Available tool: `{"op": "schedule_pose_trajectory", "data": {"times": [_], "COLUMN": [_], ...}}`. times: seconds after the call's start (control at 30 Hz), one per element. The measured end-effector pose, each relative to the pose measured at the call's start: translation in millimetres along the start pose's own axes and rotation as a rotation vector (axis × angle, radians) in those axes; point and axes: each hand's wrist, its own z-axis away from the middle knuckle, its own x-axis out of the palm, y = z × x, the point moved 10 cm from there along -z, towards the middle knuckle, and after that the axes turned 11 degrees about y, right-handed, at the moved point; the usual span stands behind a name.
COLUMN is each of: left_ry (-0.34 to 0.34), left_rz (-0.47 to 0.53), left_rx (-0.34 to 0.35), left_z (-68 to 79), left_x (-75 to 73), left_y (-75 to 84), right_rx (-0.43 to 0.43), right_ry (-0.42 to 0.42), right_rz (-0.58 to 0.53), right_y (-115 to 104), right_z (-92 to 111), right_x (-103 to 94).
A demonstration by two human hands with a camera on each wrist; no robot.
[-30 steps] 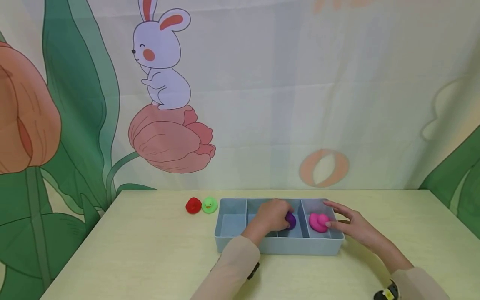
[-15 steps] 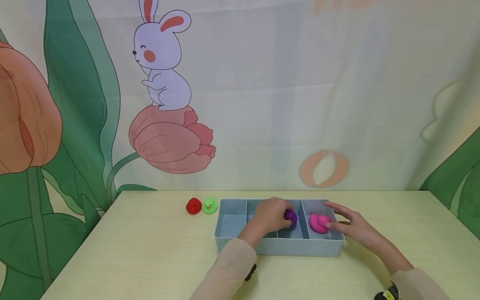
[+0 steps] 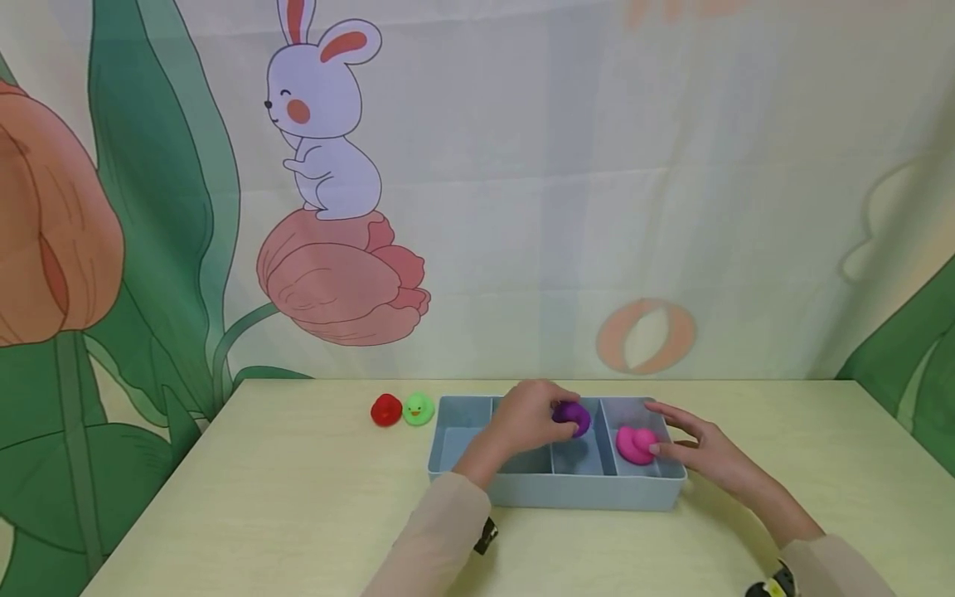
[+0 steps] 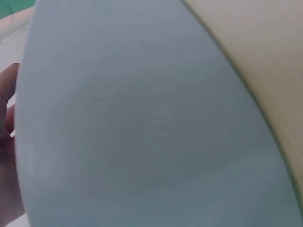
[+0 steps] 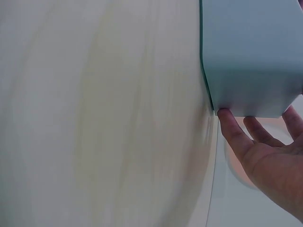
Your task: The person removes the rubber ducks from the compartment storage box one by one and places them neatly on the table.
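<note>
Pale yellow-green tabletop (image 3: 298, 497) fills the lower half of the head view, backed by a printed curtain (image 3: 671, 166) with a white rabbit (image 3: 324, 124) sitting on a pink tulip at the upper left.

Just below centre, the left hand (image 3: 525, 419) curls its fingers round a purple duck (image 3: 573, 416) — it grips the toy above the middle compartment of a grey-blue divided tray (image 3: 559, 493), and the duck's shadow falls on the compartment floor beneath it. The left wrist view shows little more than the tray's grey-blue wall (image 4: 142, 123) up close, with a sliver of the hand (image 4: 7, 142) at the left edge and tabletop at the upper right.

To the right, the right hand (image 3: 697, 452) rests against the tray's right end, fingers straight and loosely spread, the fingertips touching the rim beside the right-hand compartment. The right wrist view confirms it — straight fingers (image 5: 234, 135) lie against the outside of the tray's corner (image 5: 251, 61), holding nothing. Inside that right compartment sits a pink duck (image 3: 634, 444), just beside those fingertips; whether they touch it I cannot tell.

Further left, on the table and clear of the tray, a red duck (image 3: 385, 410) and a green duck (image 3: 418, 409) stand side by side, touching or nearly so.
</note>
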Motion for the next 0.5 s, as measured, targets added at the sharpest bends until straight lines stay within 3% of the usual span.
{"op": "schedule_pose_trajectory", "data": {"times": [0.23, 0.5], "left_ry": [0.037, 0.104], "left_rz": [0.186, 0.253], "left_rx": [-0.118, -0.172], "left_z": [3.8, 10.4], "left_x": [-14.2, -30.8], "left_y": [-15.2, -35.3], "right_rx": [-0.013, -0.020], "right_ry": [0.018, 0.016], "right_rz": [0.009, -0.008], "right_y": [-2, -3], "right_z": [1, 1], "right_x": [-0.7, -0.6]}}
